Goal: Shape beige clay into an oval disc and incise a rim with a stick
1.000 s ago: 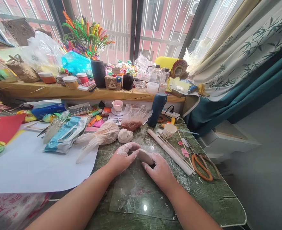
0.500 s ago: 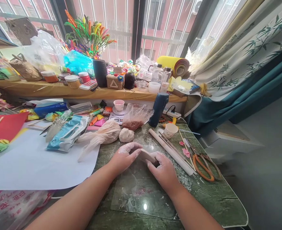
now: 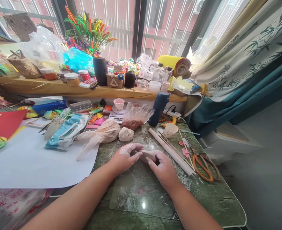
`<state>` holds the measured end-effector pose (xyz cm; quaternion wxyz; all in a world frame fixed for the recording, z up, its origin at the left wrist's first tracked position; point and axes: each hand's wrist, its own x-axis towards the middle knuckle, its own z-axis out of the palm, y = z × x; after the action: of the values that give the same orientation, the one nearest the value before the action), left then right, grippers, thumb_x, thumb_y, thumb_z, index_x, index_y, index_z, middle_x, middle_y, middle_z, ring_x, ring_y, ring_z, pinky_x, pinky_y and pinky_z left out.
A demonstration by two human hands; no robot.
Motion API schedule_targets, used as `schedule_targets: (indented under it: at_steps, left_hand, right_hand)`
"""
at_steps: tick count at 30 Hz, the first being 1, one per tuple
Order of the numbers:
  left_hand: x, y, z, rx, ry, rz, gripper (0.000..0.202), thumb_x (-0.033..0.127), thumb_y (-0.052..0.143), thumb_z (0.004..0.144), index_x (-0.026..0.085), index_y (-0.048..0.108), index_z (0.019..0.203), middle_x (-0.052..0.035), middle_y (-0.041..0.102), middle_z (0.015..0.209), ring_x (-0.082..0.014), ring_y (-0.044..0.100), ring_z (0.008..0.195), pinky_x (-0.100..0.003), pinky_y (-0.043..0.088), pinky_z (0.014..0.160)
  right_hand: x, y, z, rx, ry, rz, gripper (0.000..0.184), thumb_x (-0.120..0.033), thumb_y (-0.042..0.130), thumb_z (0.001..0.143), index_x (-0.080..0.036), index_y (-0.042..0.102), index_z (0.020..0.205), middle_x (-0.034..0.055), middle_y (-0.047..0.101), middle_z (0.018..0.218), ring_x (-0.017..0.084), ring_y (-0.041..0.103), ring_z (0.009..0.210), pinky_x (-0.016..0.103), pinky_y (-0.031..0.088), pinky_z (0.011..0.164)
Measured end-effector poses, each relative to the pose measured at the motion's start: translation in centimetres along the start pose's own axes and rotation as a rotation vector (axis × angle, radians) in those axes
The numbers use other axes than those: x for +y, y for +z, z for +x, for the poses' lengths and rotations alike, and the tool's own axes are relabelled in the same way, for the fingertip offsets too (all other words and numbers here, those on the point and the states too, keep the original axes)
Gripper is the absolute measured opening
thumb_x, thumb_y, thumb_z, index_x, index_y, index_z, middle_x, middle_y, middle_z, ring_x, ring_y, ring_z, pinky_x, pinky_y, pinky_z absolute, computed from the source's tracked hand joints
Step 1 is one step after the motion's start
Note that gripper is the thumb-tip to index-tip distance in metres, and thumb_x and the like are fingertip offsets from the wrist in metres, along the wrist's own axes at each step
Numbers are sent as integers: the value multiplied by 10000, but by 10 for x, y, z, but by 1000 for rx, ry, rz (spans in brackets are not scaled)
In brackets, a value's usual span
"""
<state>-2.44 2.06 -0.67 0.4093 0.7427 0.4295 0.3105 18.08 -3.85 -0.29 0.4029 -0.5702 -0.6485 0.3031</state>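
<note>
Table [image 3: 219, 204], green, white-edged: it is filling the space before you.
Ledge [image 3: 102, 92], mustard-covered: it is running behind the table beneath the window.
White sheet [image 3: 47, 171]: it is lying to your left.
Clear plate [image 3: 141, 199]: it is lying flat below your hands.
Clear bag on the ledge [image 3: 45, 44]: it is bulging, with something yellowish showing low inside.
Blue bag [image 3: 77, 60]: it is slumping beside that bag, its contents too blurred to tell.
Left hand [image 3: 128, 156] and right hand [image 3: 164, 168]: both are gripping one pale piece [image 3: 147, 155] at its opposite ends, fingers and thumbs curving round it, the hands keeping apart. You are having it above the far part of the clear plate; whether it is touching the plate, you cannot tell.
Pale bag [image 3: 109, 131]: it is lying twisted, its lower end rounding over hidden contents.
Clear bag on the table [image 3: 139, 110]: it is holding reddish-brown matter at its bottom.
Bottle [image 3: 159, 110], dark blue: it is standing upright, contents hidden.
White lump [image 3: 126, 134]: it is sitting between pale bag and hands.
Right-hand cup [image 3: 171, 131]: it is standing beside the white rod [image 3: 172, 152].
Far cup [image 3: 119, 107]: it is standing on the scale [image 3: 115, 118], showing pink inside.
Jars, white-lidded: they are holding orange [image 3: 49, 76], yellowish [image 3: 72, 81] and red [image 3: 84, 76] contents.
</note>
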Motion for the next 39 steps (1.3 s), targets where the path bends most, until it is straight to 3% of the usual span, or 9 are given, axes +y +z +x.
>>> schedule_targets:
  at_steps: [7, 13, 17, 22, 25, 30, 35, 39]
  left_hand:
    - [3, -2, -2, -19, 21, 31, 251, 264, 655, 882, 256, 741, 1118, -33, 761, 1151, -250, 689, 1102, -371, 520, 1004]
    - [7, -3, -6, -65, 51, -143, 494, 313, 647, 917, 255, 552, 1398, -63, 739, 1210, -235, 681, 1127, -389, 512, 1037]
    - [8, -2, -6, -57, 30, -202, 426, 336, 640, 926, 240, 601, 1340, -81, 740, 1217, -247, 683, 1140, -404, 516, 1037]
    - [8, -3, -2, -84, 67, -57, 281, 333, 722, 862, 249, 743, 1130, -54, 767, 1126, -247, 704, 1039, -370, 544, 963]
    - [9, -4, -1, -81, 97, 27, 163, 313, 676, 897, 262, 773, 1017, -32, 782, 1040, -241, 706, 1011, -358, 539, 955]
    - [6, -2, 0, 31, 20, -14, 269, 334, 605, 932, 257, 721, 1162, -36, 772, 1134, -251, 699, 1071, -372, 542, 980]
    - [5, -2, 1, -3, 6, -27, 336, 331, 628, 906, 257, 691, 1228, -37, 764, 1152, -250, 696, 1065, -373, 543, 981]
    - [7, -3, 2, -6, -13, -21, 222, 329, 639, 899, 245, 731, 1083, -26, 775, 1092, -248, 694, 1040, -361, 531, 973]
  right_hand:
    - [-3, 1, 1, -79, -30, -52, 143, -309, 646, 910, -251, 742, 999, 33, 744, 980, 235, 662, 930, 340, 487, 822]
    - [-4, 2, 0, -75, -68, -72, 131, -321, 628, 930, -243, 733, 933, 30, 733, 938, 227, 651, 904, 334, 485, 816]
    - [2, 6, 1, -83, -63, -170, 151, -350, 625, 943, -239, 716, 897, 25, 719, 895, 222, 638, 864, 329, 474, 782]
    - [6, 13, 7, -156, -85, -267, 129, -337, 652, 928, -226, 697, 882, 38, 715, 918, 236, 627, 912, 342, 459, 812]
    - [3, 12, 6, -138, -34, -184, 96, -283, 684, 880, -236, 710, 959, 29, 729, 973, 235, 641, 950, 341, 468, 836]
    - [-2, 4, 0, -29, 51, 6, 266, -297, 680, 838, -242, 708, 1097, 22, 738, 946, 211, 654, 820, 323, 511, 749]
    - [-5, 6, 1, -29, 58, 62, 264, -276, 648, 832, -233, 713, 1085, 28, 753, 933, 210, 675, 805, 320, 538, 738]
    - [-5, 9, 2, -50, 50, 48, 331, -258, 682, 802, -245, 692, 1132, 28, 759, 992, 217, 691, 843, 337, 547, 782]
